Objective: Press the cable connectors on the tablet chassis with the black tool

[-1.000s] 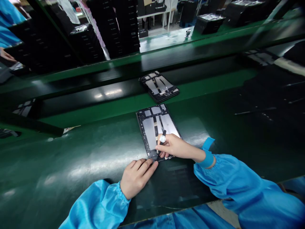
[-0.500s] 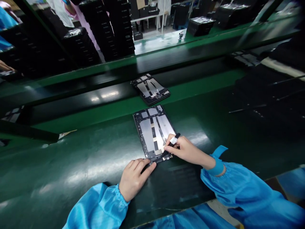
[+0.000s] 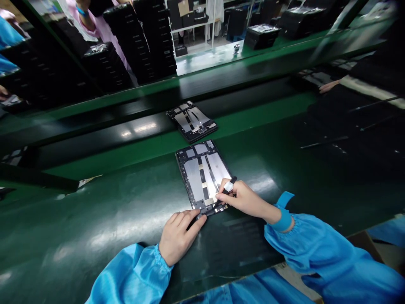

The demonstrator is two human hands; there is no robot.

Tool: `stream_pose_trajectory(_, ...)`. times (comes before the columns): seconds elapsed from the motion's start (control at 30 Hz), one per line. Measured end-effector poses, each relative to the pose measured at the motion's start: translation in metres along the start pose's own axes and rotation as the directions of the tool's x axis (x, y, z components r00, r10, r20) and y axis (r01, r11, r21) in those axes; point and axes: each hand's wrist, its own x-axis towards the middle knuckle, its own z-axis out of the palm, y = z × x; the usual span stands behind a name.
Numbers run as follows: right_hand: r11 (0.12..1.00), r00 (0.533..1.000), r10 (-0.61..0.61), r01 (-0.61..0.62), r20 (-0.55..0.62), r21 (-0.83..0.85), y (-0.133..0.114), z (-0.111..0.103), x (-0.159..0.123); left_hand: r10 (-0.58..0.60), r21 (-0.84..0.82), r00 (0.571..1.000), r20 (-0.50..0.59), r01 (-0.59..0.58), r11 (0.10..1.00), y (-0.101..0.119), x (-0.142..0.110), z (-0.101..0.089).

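An opened tablet frame [image 3: 202, 173] with silver plates and dark circuit parts lies flat on the green table [image 3: 110, 211] in front of me. My right hand [image 3: 243, 198] is closed round a thin black tool [image 3: 226, 191] with a white band, its tip on the frame's lower right edge. My left hand [image 3: 179, 236] rests on the table with fingers stretched out, fingertips pressing the frame's lower left corner. Both arms wear blue sleeves.
A second opened tablet frame [image 3: 191, 120] lies on the dark conveyor strip [image 3: 95, 139] beyond. Stacks of black trays [image 3: 148, 38] stand behind the line. Another person's hand [image 3: 327, 86] shows at the far right, and a person in pink [image 3: 95, 21] stands at the back left.
My right hand shifted the tool from the frame's lower middle toward its lower right edge. The second frame on the conveyor has drifted left. My left hand has stayed put.
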Motion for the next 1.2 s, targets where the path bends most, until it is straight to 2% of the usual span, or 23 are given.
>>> stream_pose_trajectory(0.17, 0.999, 1.000, -0.027, 0.027, -0.005, -0.020, -0.001, 0.001, -0.001, 0.033, 0.099, 0.998, 0.063, -0.039, 0.994, 0.001, -0.001, 0.002)
stream_pose_trajectory(0.43, 0.997, 1.000, -0.031, 0.031, 0.000, -0.069, 0.000, 0.000, -0.001, 0.012, 0.133, 0.997, 0.072, -0.021, 0.991, 0.002, -0.001, 0.002)
stream_pose_trajectory(0.63, 0.993, 0.999, -0.051, 0.051, 0.005, -0.102, -0.002, 0.000, -0.001, -0.027, 0.114, 0.998, 0.059, 0.020, 0.993, 0.006, 0.001, 0.002)
stream_pose_trajectory(0.83, 0.989, 0.996, -0.079, 0.074, -0.031, -0.129, -0.003, 0.001, -0.001, -0.106, 0.195, 0.988, 0.108, 0.083, 0.977, 0.018, 0.014, 0.003)
stream_pose_trajectory(0.9, 0.993, 0.997, -0.071, 0.066, -0.040, -0.099, -0.001, 0.001, -0.002, -0.106, 0.158, 0.988, 0.117, 0.086, 0.984, 0.017, 0.014, 0.002)
stream_pose_trajectory(0.97, 0.998, 0.997, -0.061, 0.060, -0.048, -0.031, 0.002, 0.001, -0.002, -0.067, 0.054, 0.991, 0.113, 0.062, 0.997, 0.011, 0.009, 0.000)
stream_pose_trajectory(1.0, 0.997, 0.995, -0.073, 0.073, -0.073, 0.003, 0.005, 0.002, -0.002, -0.047, -0.001, 0.993, 0.107, 0.047, 0.999, 0.008, 0.006, -0.001)
stream_pose_trajectory(1.07, 0.989, 0.968, -0.128, 0.139, -0.214, 0.041, 0.011, 0.002, 0.000, -0.025, -0.074, 0.996, 0.089, 0.032, 0.997, 0.003, 0.001, -0.003)
stream_pose_trajectory(1.13, 0.980, 0.902, -0.154, 0.191, -0.405, 0.053, 0.017, 0.002, 0.003, -0.046, -0.106, 0.997, 0.065, 0.053, 0.993, 0.001, 0.000, -0.004)
stream_pose_trajectory(1.2, 0.975, 0.856, -0.067, 0.166, -0.513, 0.149, 0.023, 0.002, 0.007, -0.090, -0.155, 0.996, 0.017, 0.092, 0.984, 0.000, 0.001, -0.003)
